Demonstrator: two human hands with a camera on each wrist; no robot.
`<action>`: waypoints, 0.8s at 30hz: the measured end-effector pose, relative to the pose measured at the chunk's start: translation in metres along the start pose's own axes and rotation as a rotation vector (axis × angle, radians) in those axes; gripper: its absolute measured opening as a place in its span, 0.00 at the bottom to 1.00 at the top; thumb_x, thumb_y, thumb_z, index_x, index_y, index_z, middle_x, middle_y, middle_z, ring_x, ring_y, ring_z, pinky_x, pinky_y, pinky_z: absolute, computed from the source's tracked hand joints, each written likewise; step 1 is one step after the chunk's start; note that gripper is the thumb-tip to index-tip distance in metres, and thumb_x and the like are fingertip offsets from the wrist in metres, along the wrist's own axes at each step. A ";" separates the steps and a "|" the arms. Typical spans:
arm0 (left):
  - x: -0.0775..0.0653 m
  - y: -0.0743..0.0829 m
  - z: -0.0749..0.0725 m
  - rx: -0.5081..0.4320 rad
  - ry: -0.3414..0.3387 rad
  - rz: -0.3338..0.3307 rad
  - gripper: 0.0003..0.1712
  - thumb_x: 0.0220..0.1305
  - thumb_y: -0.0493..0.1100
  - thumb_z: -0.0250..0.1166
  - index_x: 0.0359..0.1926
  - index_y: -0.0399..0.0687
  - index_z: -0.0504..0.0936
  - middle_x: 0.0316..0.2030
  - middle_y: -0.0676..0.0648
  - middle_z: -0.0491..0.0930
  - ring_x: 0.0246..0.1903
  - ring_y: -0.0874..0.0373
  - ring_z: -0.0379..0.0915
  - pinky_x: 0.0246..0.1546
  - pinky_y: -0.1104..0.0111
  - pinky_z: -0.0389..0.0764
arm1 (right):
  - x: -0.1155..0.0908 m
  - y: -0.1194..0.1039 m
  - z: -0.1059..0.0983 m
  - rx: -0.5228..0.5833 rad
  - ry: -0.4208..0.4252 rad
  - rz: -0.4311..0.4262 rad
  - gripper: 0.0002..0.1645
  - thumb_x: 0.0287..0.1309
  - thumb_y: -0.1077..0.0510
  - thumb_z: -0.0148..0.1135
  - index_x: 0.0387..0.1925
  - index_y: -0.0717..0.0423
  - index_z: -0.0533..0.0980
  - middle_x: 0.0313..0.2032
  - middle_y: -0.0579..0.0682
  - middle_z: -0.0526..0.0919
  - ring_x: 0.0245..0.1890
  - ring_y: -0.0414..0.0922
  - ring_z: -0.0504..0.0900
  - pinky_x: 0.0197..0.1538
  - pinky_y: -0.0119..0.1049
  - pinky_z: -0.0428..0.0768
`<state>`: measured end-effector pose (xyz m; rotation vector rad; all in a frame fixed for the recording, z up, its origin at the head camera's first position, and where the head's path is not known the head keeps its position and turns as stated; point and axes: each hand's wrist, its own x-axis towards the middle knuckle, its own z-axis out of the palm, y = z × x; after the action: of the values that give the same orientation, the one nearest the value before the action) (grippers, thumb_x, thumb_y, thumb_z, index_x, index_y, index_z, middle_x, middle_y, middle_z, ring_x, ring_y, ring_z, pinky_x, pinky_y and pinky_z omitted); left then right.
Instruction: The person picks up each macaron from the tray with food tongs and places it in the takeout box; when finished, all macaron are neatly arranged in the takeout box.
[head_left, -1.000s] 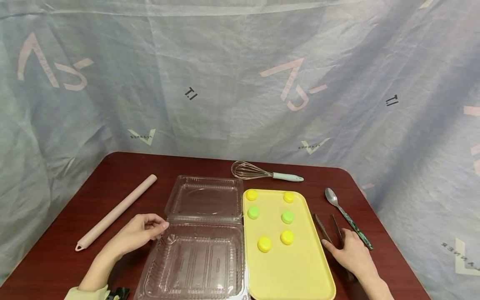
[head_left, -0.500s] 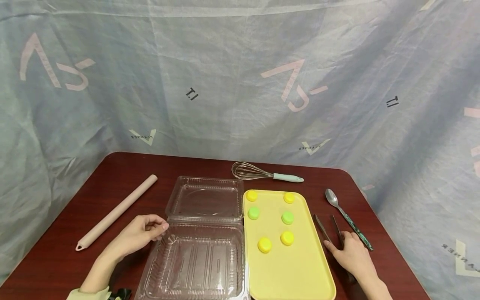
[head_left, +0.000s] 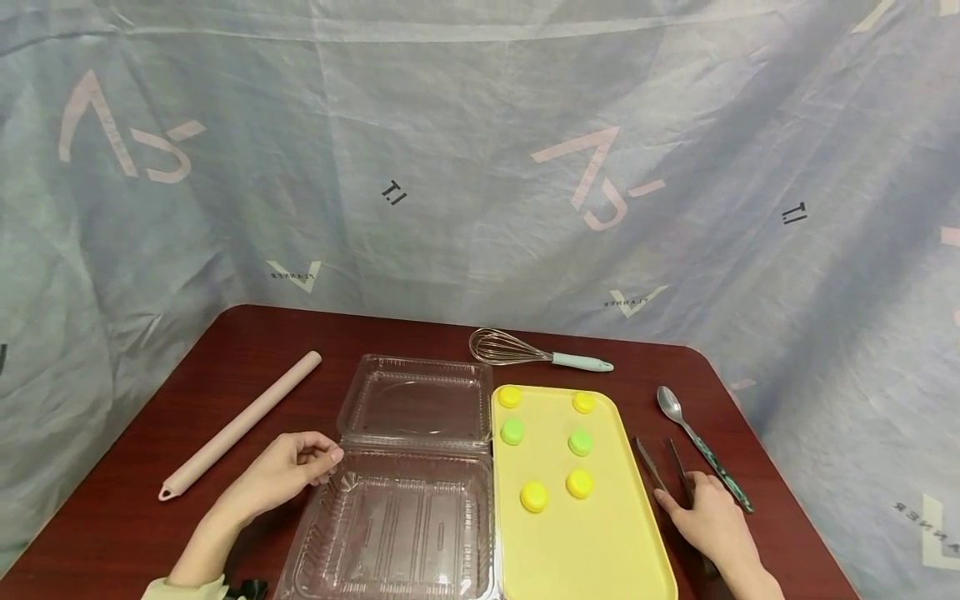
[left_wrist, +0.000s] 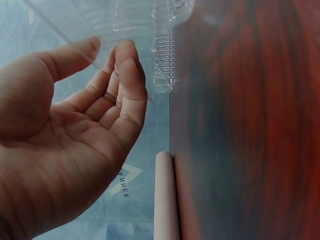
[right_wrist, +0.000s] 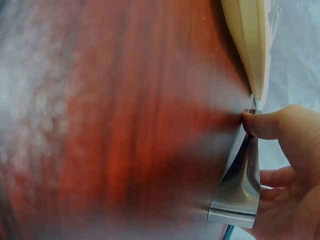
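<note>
My left hand [head_left: 288, 471] is at the left rim of a clear plastic clamshell container [head_left: 393, 542], which lies with its lid folded back. In the left wrist view the thumb and fingertips pinch the container's thin edge [left_wrist: 65, 37]. My right hand [head_left: 708, 517] grips a pair of metal tongs [right_wrist: 245, 185] lying on the table, thumb on one arm and fingers on the other; the tongs' arms are spread apart. Between the hands is a yellow tray [head_left: 585, 554] bearing several small round macarons, yellow [head_left: 534, 497] and green [head_left: 581, 442].
A pale rolling pin [head_left: 240, 425] lies slanted on the left of the dark red table [head_left: 420, 333]. Behind the tray is a whisk [head_left: 517, 348] with a light blue handle. Just right of the tongs lies a spoon [head_left: 701, 446]. A grey cloth [head_left: 450, 167] hangs behind the table.
The head view has shifted slightly, so everything sits a little lower and further right in it. Both hands keep their places on the container and the tongs.
</note>
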<state>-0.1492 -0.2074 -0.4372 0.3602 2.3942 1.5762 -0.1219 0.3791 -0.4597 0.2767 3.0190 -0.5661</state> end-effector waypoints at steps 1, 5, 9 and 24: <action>0.000 0.000 0.000 0.001 0.001 0.000 0.17 0.71 0.43 0.63 0.47 0.30 0.79 0.33 0.43 0.80 0.31 0.54 0.78 0.33 0.65 0.82 | 0.000 0.000 0.000 0.001 -0.003 0.003 0.52 0.60 0.35 0.65 0.57 0.80 0.66 0.45 0.72 0.75 0.43 0.66 0.78 0.41 0.59 0.78; 0.000 -0.001 0.001 0.002 0.005 0.003 0.17 0.71 0.43 0.63 0.47 0.30 0.79 0.34 0.43 0.81 0.31 0.54 0.78 0.32 0.65 0.81 | 0.001 0.001 -0.001 0.011 -0.013 0.012 0.51 0.60 0.35 0.66 0.57 0.80 0.66 0.45 0.70 0.76 0.42 0.64 0.78 0.41 0.57 0.79; 0.000 -0.001 0.001 0.002 0.013 0.006 0.17 0.71 0.43 0.63 0.47 0.30 0.79 0.34 0.43 0.81 0.31 0.54 0.78 0.32 0.66 0.81 | 0.002 0.000 -0.004 0.004 -0.008 -0.004 0.50 0.61 0.36 0.65 0.57 0.80 0.66 0.47 0.72 0.76 0.45 0.67 0.77 0.43 0.60 0.77; 0.001 -0.001 0.002 0.001 0.022 0.009 0.16 0.71 0.43 0.63 0.46 0.29 0.79 0.32 0.43 0.80 0.30 0.55 0.78 0.32 0.66 0.82 | 0.000 -0.009 -0.025 0.013 0.092 -0.085 0.44 0.63 0.39 0.64 0.58 0.76 0.66 0.31 0.57 0.78 0.32 0.55 0.80 0.32 0.51 0.77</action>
<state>-0.1497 -0.2056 -0.4385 0.3557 2.4130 1.5905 -0.1242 0.3799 -0.4332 0.1806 3.1293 -0.5958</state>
